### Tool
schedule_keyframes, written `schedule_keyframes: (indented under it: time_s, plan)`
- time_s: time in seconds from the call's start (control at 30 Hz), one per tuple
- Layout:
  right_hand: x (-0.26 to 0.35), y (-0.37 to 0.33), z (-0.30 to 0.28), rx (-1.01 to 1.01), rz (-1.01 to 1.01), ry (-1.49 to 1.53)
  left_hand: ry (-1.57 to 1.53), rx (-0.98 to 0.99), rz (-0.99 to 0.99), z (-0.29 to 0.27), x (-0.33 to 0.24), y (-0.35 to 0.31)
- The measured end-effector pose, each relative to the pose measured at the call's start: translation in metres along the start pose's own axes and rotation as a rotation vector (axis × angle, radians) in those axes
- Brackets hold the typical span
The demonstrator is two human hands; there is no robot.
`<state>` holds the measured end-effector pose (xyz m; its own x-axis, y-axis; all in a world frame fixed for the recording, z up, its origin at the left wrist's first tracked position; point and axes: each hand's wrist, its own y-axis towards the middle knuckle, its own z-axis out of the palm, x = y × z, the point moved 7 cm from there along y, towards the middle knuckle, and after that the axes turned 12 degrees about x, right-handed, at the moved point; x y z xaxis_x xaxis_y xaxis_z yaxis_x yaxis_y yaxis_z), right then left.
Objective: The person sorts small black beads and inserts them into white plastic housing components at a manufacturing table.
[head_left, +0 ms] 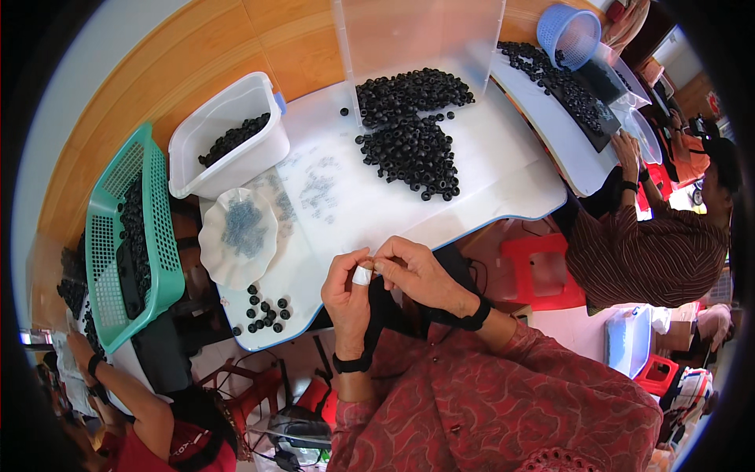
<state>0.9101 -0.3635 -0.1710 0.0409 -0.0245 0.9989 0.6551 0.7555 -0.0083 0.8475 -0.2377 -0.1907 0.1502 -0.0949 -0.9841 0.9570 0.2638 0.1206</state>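
My left hand [348,303] is closed just off the front edge of the white table [503,185], with a white wrap [362,275] round one of its digits. My right hand [425,279] meets it there, its thumb and fingers pinched beside the wrap. Whatever the fingertips hold between them is too small or hidden to make out. Beyond the hands lies a heap of small black ring-shaped parts [409,153]. A scalloped white dish [216,263] of tiny clear pieces [245,224] stands to the left, and several finished-looking black rounds [267,315] sit near the table's corner.
A white tub [189,177] and a green basket [161,259] hold more black parts on the left. A clear plastic bin [425,39] lies tipped at the back. Co-workers sit at left [153,421] and right [653,259]; a red stool [543,275] stands between.
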Motion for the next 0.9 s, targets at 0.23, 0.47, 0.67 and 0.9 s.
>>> schedule_keyframes:
  time_s: [0.23,0.47,0.67,0.9]
  plan:
    - [-0.012,-0.001,-0.032,-0.168,-0.029,-0.317,0.047,-0.015,-0.014,-0.008,0.013,-0.002]
    - [0.005,-0.012,-0.098,-0.665,-0.064,-0.942,0.006,-0.076,-0.058,-0.013,0.025,0.001]
    - [-0.001,0.003,-0.088,-0.561,-0.055,-1.06,0.069,-0.054,-0.045,-0.016,0.028,0.002]
    - [-0.01,0.006,-0.089,-0.547,-0.082,-0.917,0.084,-0.036,-0.019,-0.016,0.026,0.003]
